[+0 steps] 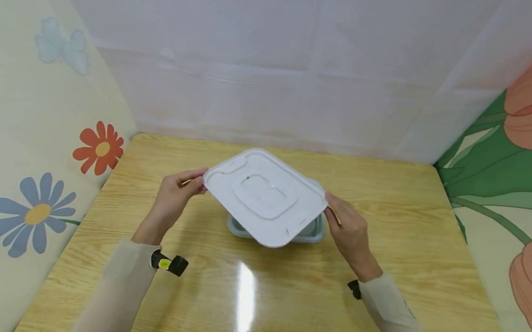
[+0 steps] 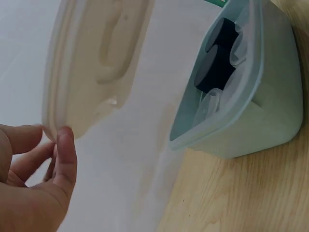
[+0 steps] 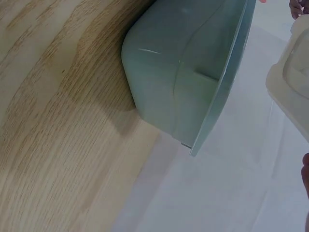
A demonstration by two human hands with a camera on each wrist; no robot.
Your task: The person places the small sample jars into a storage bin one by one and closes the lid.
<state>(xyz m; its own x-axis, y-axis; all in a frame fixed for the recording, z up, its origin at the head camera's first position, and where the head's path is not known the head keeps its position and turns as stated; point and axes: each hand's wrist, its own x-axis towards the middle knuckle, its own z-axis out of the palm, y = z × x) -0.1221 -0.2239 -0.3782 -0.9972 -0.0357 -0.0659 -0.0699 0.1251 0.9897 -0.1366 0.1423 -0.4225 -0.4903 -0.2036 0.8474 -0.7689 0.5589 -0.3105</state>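
Observation:
A white rectangular lid (image 1: 264,194) is held tilted and turned above a pale green plastic bin (image 1: 240,230), hiding most of it in the head view. My left hand (image 1: 173,195) pinches one corner of the lid between thumb and fingers. At the opposite corner, my right hand (image 1: 348,228) grips the edge. The left wrist view shows the lid (image 2: 108,48) apart from the bin (image 2: 251,121). Inside the bin are dark-capped items (image 2: 212,72) and clear plastic pieces (image 2: 210,104), partly hidden by the wall.
The bin stands on a wood-grain table (image 1: 409,238). A white cloth (image 1: 272,74) hangs behind the table's far edge. Flower-printed panels (image 1: 40,212) flank it left and right. Black wrist cameras (image 1: 177,265) are strapped to both wrists.

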